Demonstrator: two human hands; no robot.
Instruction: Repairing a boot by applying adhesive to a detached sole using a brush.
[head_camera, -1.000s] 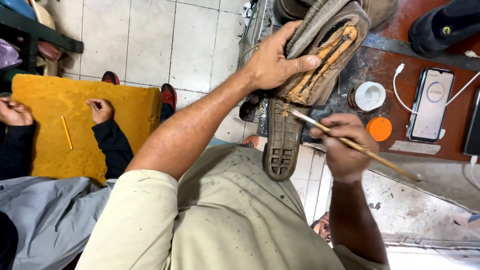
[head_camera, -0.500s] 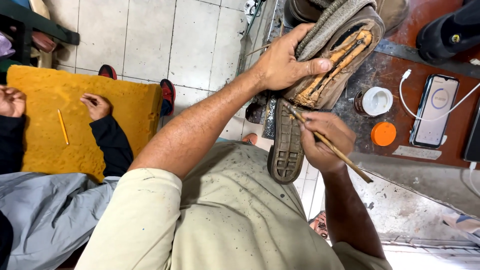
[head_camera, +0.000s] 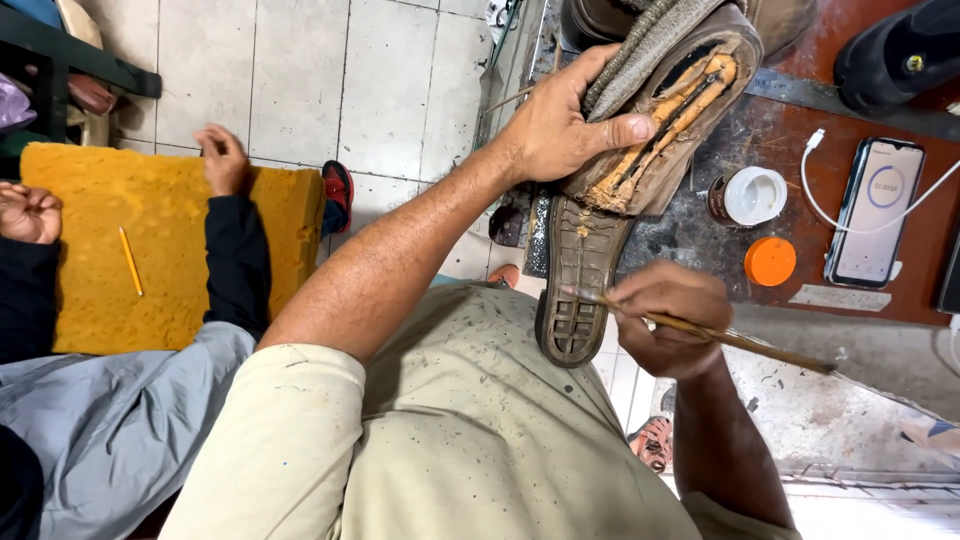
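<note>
My left hand (head_camera: 560, 125) grips a worn brown shoe (head_camera: 670, 120) by its upper, holding it upside down. The dark rubber sole (head_camera: 580, 285) is peeled away from the shoe and hangs toward me, showing yellowish glue inside. My right hand (head_camera: 665, 318) pinches a thin brown stick brush (head_camera: 745, 342), its tip resting on the peeled sole near the heel.
A small open white-rimmed jar (head_camera: 745, 195) and its orange lid (head_camera: 770, 262) sit on the red-brown bench beside a charging phone (head_camera: 878, 212). A black shoe (head_camera: 895, 55) lies far right. At left another person's hands (head_camera: 222, 158) rest on a yellow foam slab (head_camera: 150, 250) with a pencil (head_camera: 131, 260).
My right hand and the stick brush slid down along the loose sole toward its heel end. The other person's hand moved up to the foam slab's far edge.
</note>
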